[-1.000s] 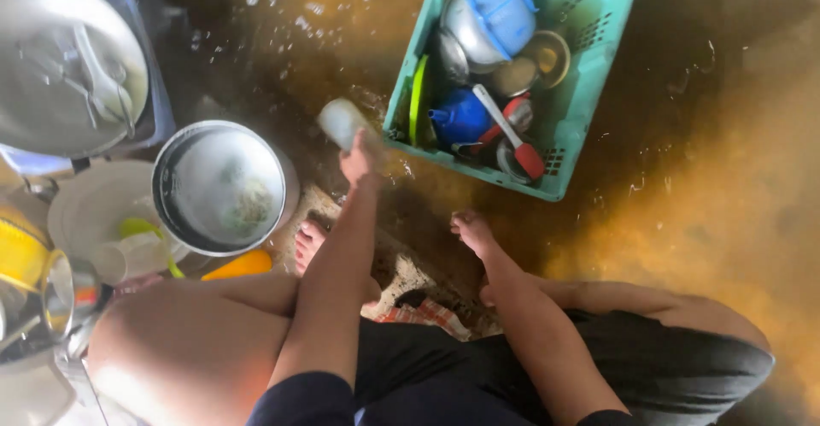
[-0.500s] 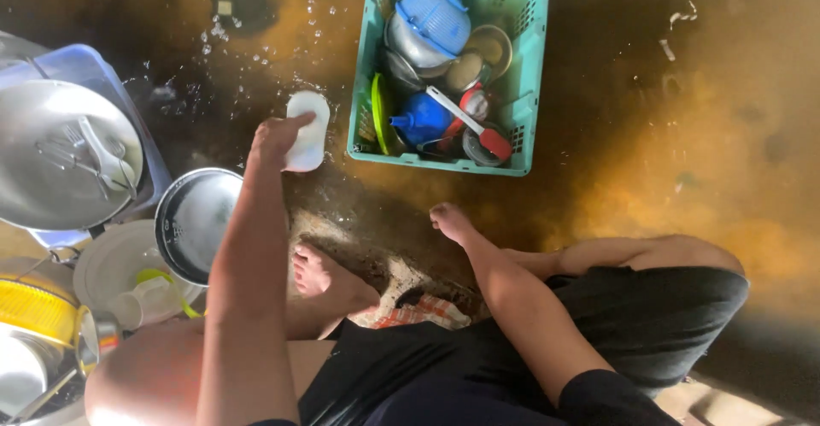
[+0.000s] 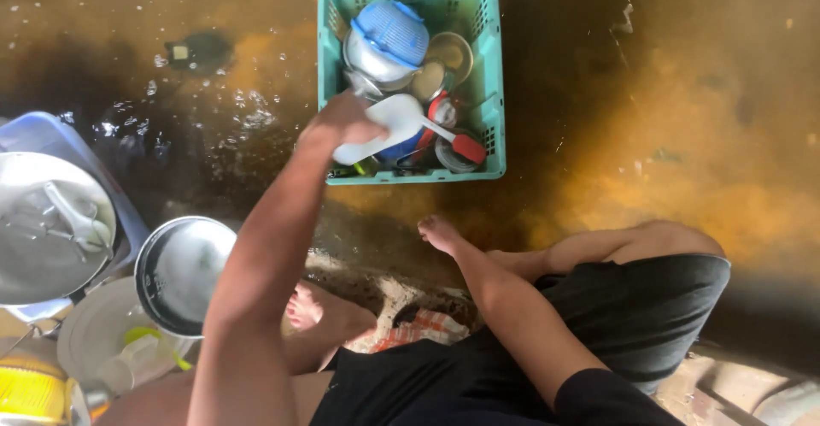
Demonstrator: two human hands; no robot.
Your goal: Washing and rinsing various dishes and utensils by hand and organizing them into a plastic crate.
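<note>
My left hand [image 3: 342, 123] is stretched out over the near edge of a teal plastic crate [image 3: 495, 67] and grips a white plastic scoop-like utensil [image 3: 389, 127], held just above the dishes inside. The crate holds a blue strainer [image 3: 391, 29] on a metal pot, a small metal bowl [image 3: 451, 54], a red-handled utensil [image 3: 465, 146] and other ware. My right hand [image 3: 440, 234] hangs loose near the wet floor in front of my knee, holding nothing.
At the left stand a large metal basin with a ladle [image 3: 51, 225], a round metal pot [image 3: 179, 272], a white plate [image 3: 98, 340] and a yellow item [image 3: 30, 392]. My bare foot [image 3: 303, 306] rests on a patterned cloth [image 3: 410, 332]. The floor is wet.
My left hand carried the white utensil from near the metal pot forward and right to the crate. The view has shifted closer to the crate. My right hand stayed low.
</note>
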